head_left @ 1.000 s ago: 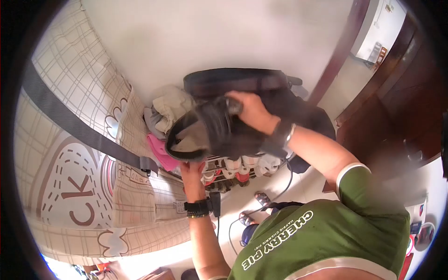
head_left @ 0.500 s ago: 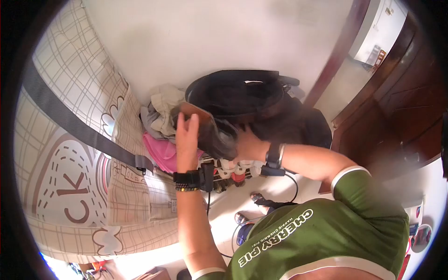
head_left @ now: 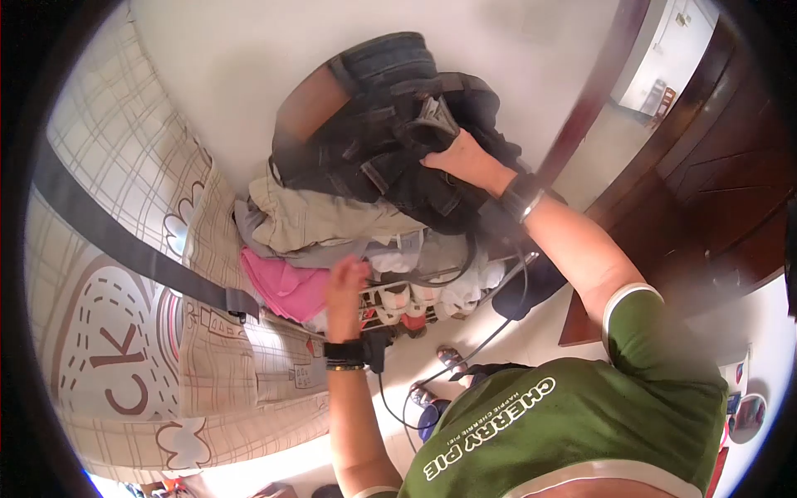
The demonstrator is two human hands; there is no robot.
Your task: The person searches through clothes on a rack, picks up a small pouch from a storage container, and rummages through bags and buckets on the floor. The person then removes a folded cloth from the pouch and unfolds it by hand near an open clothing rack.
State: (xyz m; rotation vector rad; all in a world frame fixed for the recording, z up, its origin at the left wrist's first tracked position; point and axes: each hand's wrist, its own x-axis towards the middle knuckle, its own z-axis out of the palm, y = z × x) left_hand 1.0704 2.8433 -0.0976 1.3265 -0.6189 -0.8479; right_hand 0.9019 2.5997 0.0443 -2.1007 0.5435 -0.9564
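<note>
Dark denim jeans [head_left: 332,149] with a brown waistband patch are lifted against the wall, above a pile of clothes. My right hand [head_left: 469,162] is closed on their upper edge, near a grey-lined opening. Lower down, my left hand [head_left: 344,295] is in front of the pile, apart from the jeans. Motion smears its fingers, and nothing shows in it. Beneath the jeans lie beige trousers [head_left: 307,217] and grey cloth [head_left: 436,253]. A folded pink cloth [head_left: 282,282] is just left of my left hand.
Below the clothes is a rack [head_left: 378,315] with several shoes. A patterned curtain [head_left: 124,332] with a dark strap hangs at left. A brown wooden door [head_left: 664,224] stands at right. Black cables run from my wrist bands past the rack.
The jeans have risen and spread upward against the wall, uncovering the beige and grey clothes. My right hand moved up with them. My left hand let go of the patch and dropped.
</note>
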